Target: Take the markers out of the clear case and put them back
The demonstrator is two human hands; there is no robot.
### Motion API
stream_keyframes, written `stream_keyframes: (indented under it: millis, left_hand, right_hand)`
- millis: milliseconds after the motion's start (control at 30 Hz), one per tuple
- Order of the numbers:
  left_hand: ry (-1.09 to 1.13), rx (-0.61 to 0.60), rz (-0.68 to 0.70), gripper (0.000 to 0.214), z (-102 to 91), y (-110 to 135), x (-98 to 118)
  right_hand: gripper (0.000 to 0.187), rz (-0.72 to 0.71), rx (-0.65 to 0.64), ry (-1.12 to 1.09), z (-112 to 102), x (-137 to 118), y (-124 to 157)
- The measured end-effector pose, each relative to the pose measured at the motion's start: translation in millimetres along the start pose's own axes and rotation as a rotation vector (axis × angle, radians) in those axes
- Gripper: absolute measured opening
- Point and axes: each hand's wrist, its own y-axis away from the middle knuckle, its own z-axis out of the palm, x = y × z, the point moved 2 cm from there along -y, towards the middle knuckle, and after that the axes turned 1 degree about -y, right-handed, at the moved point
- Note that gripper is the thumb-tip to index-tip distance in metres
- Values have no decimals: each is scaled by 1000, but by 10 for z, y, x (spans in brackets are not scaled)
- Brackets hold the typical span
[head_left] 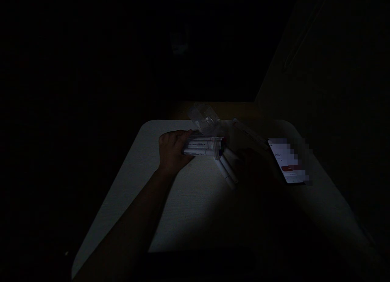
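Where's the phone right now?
In the head view, the phone lies, screen lit, on the right of the table, right of the markers that the left hand holds.

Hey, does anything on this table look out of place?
Two loose markers lie slanted on the table, apart from the marker bundle in the left hand. Behind them sits clear packaging. The scene is too dark to judge damage.

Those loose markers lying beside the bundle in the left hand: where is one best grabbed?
Probably pinch a loose marker across its barrel near the free near end, coming from above on the right. It lies flat on the table, far end against the bundle the left hand holds.
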Motion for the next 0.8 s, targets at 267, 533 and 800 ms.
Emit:
stream_keyframes:
  millis: [267, 533, 800]
  left_hand:
    - [30, -30, -17, 66, -4, 15, -15]
    - [-10, -33, -33, 65, -1, 23, -22]
    - [4, -1, -15, 62, -2, 25, -18]
  right_hand:
    - [31, 10, 101, -39, -141, -16, -83]
    - [28, 55, 298, -71, -368, 79, -155]
    - [43, 11, 739, -48, -606, -51, 6]
